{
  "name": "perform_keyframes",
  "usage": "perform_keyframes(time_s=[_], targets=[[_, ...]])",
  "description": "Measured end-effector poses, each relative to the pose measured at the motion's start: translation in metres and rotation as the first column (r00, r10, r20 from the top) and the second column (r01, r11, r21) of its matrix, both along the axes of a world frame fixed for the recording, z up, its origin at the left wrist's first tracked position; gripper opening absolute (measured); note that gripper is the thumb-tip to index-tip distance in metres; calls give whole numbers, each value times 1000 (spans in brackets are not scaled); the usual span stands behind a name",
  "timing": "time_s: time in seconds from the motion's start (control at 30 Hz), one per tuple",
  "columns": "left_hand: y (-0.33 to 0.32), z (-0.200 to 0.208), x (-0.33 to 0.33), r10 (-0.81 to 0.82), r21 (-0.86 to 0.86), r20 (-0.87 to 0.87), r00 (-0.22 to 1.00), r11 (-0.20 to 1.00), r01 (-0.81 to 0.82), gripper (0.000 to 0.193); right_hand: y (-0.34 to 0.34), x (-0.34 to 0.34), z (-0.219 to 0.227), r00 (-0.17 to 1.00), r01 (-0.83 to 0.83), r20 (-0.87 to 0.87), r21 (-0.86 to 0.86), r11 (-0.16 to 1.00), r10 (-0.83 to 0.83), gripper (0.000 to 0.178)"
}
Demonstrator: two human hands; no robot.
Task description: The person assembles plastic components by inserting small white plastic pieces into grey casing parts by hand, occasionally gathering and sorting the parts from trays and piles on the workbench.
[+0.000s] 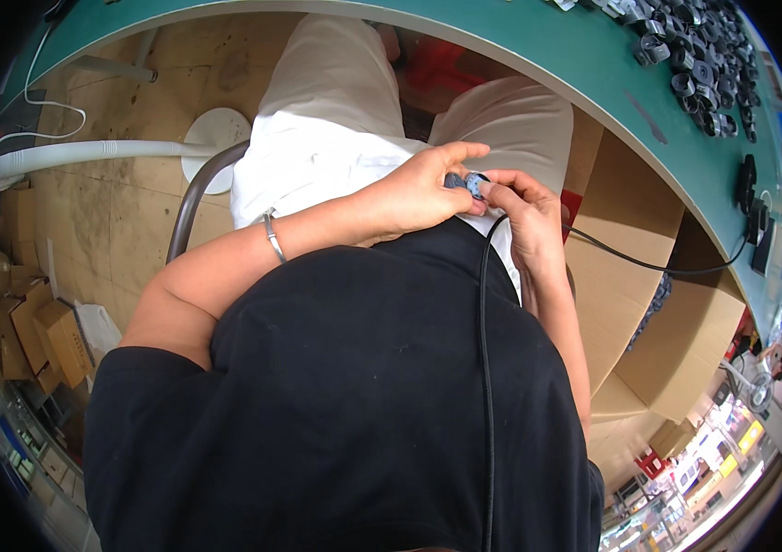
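Note:
Above my lap, both hands meet over a small dark grey piece with a pale blue, dark-speckled part [475, 184]. My left hand [420, 190] has its index finger stretched out, while its other fingers are curled around the piece's dark end. From the other side, my right hand [535, 221] pinches the pale part between thumb and fingers. The fingers partly cover the piece, so its exact kind cannot be made out. A metal bracelet [272, 237] circles my left wrist.
A green table [538, 41] curves ahead, bearing a heap of small black and grey curled parts [699, 69] at far right. An open cardboard box [621, 239] stands right of my lap. A black cable [486, 368] runs down my front. A white hose [105, 156] lies left.

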State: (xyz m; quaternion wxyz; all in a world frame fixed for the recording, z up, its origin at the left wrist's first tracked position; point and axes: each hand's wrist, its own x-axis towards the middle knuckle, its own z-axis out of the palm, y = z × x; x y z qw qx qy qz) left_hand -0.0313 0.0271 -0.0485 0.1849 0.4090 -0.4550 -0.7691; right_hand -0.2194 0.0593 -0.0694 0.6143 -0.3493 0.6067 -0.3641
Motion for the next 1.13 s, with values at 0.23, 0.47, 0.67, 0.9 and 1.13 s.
perform_keyframes(time_s=[0.23, 0.47, 0.67, 0.9, 1.13], targets=[[0, -13, -1, 95, -16, 12, 995, 995, -95, 60, 0, 9, 1, 997, 15, 74, -49, 999, -11, 19], [3, -8, -5, 74, -73, -39, 996, 994, -77, 59, 2, 13, -6, 945, 129, 300, 39, 991, -134, 19], [0, -16, -4, 126, 18, -83, 989, 992, -125, 53, 4, 18, 1, 996, 82, 39, -152, 985, -77, 21], [-4, -19, 0, 225, 293, -123, 967, 939, -182, 50, -6, 5, 25, 936, -255, -279, -108, 961, 217, 19], [-3, -25, -3, 179, 290, -148, 973, 948, -131, 48, -1, 7, 20, 684, -495, -685, -183, 849, 251, 17]])
